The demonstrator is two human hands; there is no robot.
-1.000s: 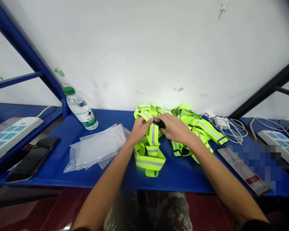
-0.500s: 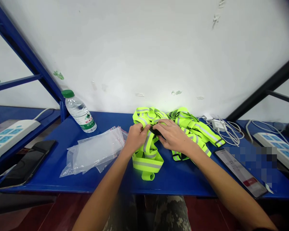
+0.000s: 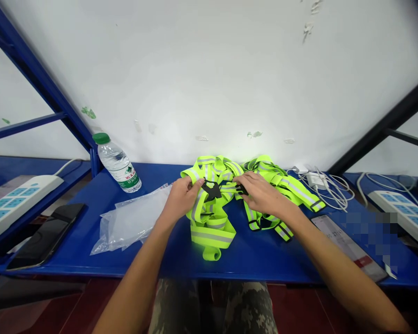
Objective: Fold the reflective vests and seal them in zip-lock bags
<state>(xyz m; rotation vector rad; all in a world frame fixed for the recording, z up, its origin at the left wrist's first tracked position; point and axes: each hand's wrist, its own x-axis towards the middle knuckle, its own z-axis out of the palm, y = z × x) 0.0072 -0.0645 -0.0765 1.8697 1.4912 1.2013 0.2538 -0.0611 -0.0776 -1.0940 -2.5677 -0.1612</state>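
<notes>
Neon yellow-green straps with grey reflective stripes [image 3: 212, 236] lie in a heap on the blue table. My left hand [image 3: 184, 197] pinches a strap at the heap's left side, beside a black connector piece [image 3: 212, 190]. To the right of that connector, my right hand [image 3: 259, 191] is closed on a strap with a dark buckle, mostly hidden by the fingers. A stretch of strap runs between the two hands. More of the same straps [image 3: 285, 185] are piled behind and right of my right hand, with black buckles at their ends.
Clear plastic bags [image 3: 130, 220] lie left of my left hand, a water bottle [image 3: 120, 164] behind them. A dark phone [image 3: 47, 236] and power strip [image 3: 17, 202] are far left. White cables [image 3: 334, 190], a lit phone [image 3: 348, 246] and another power strip [image 3: 400, 215] are on the right.
My hands have moved apart, the left one to the left and the right one slightly right. The black connector now shows between them. A strap end has dropped below my right hand.
</notes>
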